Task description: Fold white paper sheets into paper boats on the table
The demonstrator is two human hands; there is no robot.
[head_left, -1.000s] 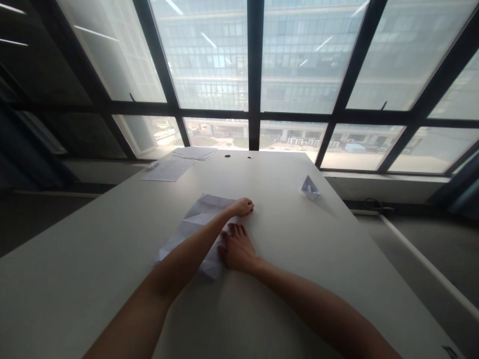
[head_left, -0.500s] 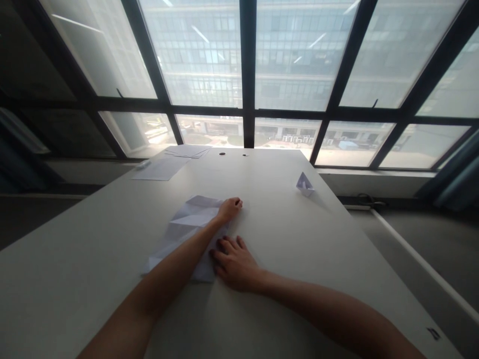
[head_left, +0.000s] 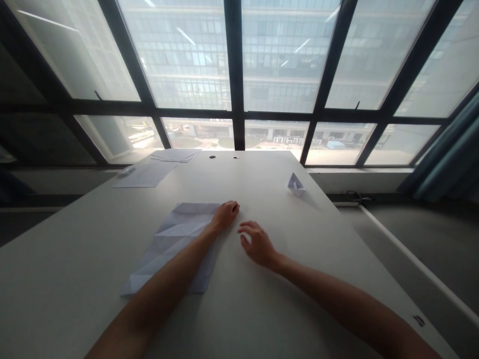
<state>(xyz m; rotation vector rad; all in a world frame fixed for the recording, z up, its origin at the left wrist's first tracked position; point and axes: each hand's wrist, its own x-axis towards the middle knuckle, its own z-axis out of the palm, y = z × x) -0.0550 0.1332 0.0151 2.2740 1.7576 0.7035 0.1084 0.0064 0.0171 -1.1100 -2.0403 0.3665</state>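
A creased white sheet of paper [head_left: 168, 242] lies on the table, left of centre, with fold lines running across it. My left hand [head_left: 226, 214] rests at its far right corner, fingers curled closed on the paper's edge. My left forearm crosses over the sheet and hides part of its right side. My right hand [head_left: 258, 243] is just right of the paper and apart from it, holding nothing, its fingers loosely bent and spread.
A folded paper boat [head_left: 296, 184] stands near the table's right edge. Several flat white sheets [head_left: 144, 174] lie at the far left, with a small clear object [head_left: 126, 171] beside them. Beyond the white table [head_left: 262, 189] are large windows.
My right hand has lifted off the paper's right edge and moved away, forward and to the right. My left hand stays at the far corner. The sheet now looks flatter. The view has shifted slightly.
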